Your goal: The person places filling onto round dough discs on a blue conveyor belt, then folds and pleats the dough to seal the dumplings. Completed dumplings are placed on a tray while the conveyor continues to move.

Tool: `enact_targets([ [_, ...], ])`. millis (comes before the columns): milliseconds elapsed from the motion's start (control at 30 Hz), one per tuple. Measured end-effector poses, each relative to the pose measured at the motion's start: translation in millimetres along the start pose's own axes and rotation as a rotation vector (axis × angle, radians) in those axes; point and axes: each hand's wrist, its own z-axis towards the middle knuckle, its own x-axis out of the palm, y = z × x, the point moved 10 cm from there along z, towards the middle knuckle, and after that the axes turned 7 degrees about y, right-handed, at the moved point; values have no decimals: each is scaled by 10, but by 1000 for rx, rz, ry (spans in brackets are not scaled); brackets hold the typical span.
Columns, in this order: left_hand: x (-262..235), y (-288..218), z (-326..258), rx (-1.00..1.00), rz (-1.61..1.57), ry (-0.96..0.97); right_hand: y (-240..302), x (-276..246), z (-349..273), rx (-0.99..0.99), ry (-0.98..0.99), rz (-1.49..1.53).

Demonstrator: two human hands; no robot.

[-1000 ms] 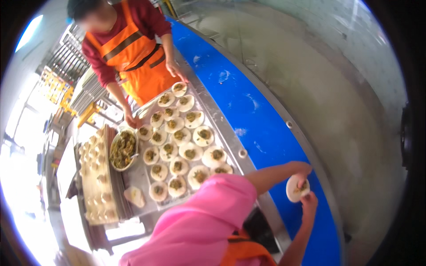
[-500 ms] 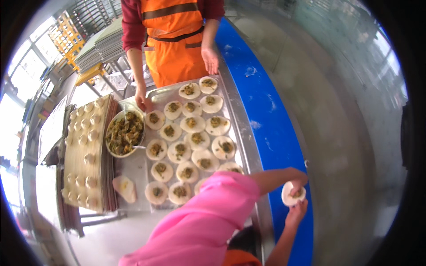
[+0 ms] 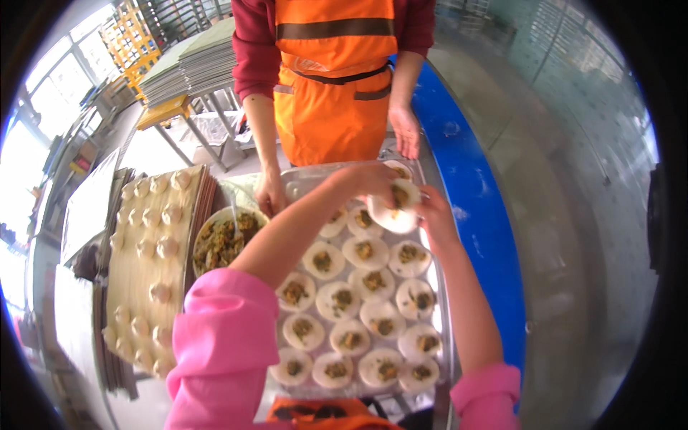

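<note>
Above the far right part of the tray, a round dough wrapper (image 3: 393, 218) with a dark filling is held up tilted. Its right edge is pinched by my right hand (image 3: 435, 213). My left hand (image 3: 374, 179) has its bent fingers on the far left side of the same wrapper, against the filling. Under and nearer than my arms, the metal tray (image 3: 443, 315) carries rows of flat dough rounds (image 3: 337, 299), each topped with a mound of chopped filling. Part of the far rows is hidden by my hands and left forearm.
A bowl of filling (image 3: 228, 240) with a spoon stands left of the tray. Further left, stacked boards (image 3: 143, 279) bear small dough pieces. Across the table stands a person in an orange apron (image 3: 333, 107), both hands low. A blue belt (image 3: 494, 251) runs along the right.
Both my hands have moved from over the blue belt at the right to above the tray's far end, still with a filled wrapper between them. The view has shifted too.
</note>
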Motion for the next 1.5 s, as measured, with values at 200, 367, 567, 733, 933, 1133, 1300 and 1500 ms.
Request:
enact_targets([
  [200,-895,1748,-292,-366,-69,-216,-926,1123,1515,114,171,-277],
  [367,-1030,2385,-272,-486,178,-208,-1618,1503,2040,214,253,-408],
  [567,-1149,2274,-162,-472,567,-229,-1087,1207,1843,59,41,-780],
  [733,-1440,2208,-227,-410,797,-426,-253,1030,728,22,273,-500],
  [933,-1324,1201,-709,-168,248,-354,187,209,-1424,-117,124,-464],
  [1133,-329,-905,-346,38,43,-367,22,-1294,-3561,86,-240,-643],
  [1300,1471,-2991,364,396,113,-42,265,-2588,-5938,60,-815,-713],
  [1500,5364,-3788,745,365,24,677,300,-3484,-9182,276,-1616,-790],
])
